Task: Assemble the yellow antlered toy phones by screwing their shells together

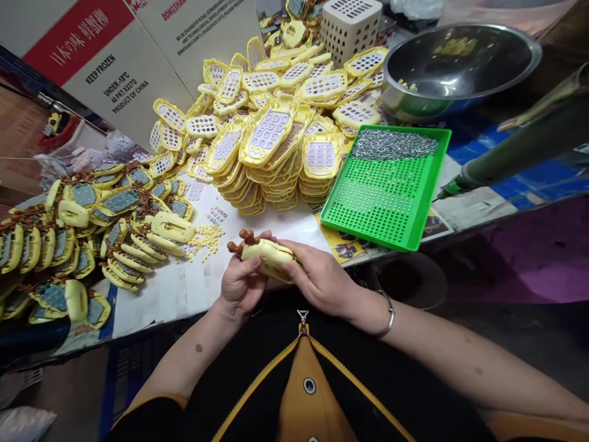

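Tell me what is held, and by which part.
A yellow casing with brown knobs: the left grip holds it near the knobs, the right grip at its opposite end.

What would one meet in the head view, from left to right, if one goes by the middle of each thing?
Grey-panelled casings → yellow bits → left hand → held casing → right hand → green tray → metal bowl.

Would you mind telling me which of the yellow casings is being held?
The yellow casing gripped between the left hand and right hand, its brown knobs showing; the other casings lie piled on the table.
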Action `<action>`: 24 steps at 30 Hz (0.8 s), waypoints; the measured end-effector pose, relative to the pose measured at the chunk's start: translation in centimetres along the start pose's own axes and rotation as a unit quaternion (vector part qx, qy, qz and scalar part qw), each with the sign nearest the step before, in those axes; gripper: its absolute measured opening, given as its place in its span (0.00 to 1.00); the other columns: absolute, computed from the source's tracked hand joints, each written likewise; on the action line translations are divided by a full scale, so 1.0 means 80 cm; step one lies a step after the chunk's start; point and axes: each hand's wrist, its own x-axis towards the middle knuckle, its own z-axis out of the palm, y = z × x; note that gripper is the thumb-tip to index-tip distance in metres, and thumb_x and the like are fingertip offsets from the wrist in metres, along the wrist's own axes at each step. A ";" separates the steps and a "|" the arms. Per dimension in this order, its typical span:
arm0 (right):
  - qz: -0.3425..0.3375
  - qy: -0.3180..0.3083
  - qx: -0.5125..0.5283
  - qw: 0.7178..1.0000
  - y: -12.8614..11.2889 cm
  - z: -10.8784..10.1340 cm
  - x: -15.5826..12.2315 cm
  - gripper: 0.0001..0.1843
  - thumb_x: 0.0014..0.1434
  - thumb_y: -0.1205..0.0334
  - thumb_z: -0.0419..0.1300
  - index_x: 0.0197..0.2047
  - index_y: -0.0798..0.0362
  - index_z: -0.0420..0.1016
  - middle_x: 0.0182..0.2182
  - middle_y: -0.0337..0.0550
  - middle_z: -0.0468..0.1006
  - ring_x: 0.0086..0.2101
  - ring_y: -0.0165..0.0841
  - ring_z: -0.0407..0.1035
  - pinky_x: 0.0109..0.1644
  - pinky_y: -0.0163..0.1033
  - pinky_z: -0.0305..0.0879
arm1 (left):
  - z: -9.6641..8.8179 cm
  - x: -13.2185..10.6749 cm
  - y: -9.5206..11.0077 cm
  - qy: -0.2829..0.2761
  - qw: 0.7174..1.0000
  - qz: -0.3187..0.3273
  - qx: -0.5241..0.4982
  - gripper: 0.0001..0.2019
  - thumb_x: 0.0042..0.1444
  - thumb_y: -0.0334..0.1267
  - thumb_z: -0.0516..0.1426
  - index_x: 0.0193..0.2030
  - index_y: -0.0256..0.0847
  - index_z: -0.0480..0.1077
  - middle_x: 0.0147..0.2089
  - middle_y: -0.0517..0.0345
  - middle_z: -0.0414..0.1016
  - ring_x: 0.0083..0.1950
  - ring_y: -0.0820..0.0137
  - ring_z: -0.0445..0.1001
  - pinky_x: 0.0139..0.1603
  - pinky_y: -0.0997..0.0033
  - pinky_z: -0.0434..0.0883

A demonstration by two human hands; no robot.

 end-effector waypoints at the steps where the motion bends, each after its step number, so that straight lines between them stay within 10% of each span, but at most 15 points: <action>1: -0.022 0.023 -0.030 0.999 0.000 -0.001 -0.001 0.21 0.70 0.55 0.43 0.46 0.57 0.74 0.39 0.52 0.81 0.39 0.37 0.75 0.43 0.41 0.68 | -0.001 0.000 -0.001 -0.001 1.000 -0.003 0.000 0.20 0.35 0.30 0.72 0.38 0.44 0.76 0.46 0.57 0.80 0.52 0.60 0.76 0.56 0.60 0.71; 17: -0.066 0.019 -0.192 0.979 0.002 0.010 0.006 0.27 0.71 0.51 0.39 0.35 0.58 0.72 0.24 0.48 0.76 0.22 0.33 0.67 0.28 0.38 0.55 | 0.001 -0.001 -0.002 0.009 1.000 -0.006 0.016 0.22 0.35 0.41 0.74 0.39 0.40 0.78 0.39 0.58 0.80 0.45 0.65 0.77 0.55 0.67 0.71; 24: 0.032 -0.048 0.026 0.998 -0.001 0.005 0.018 0.20 0.68 0.50 0.48 0.39 0.56 0.71 0.29 0.43 0.76 0.28 0.29 0.67 0.31 0.33 0.60 | -0.007 -0.004 0.000 0.006 0.999 0.033 0.033 0.21 0.35 0.37 0.73 0.40 0.42 0.77 0.44 0.56 0.81 0.49 0.63 0.77 0.54 0.65 0.73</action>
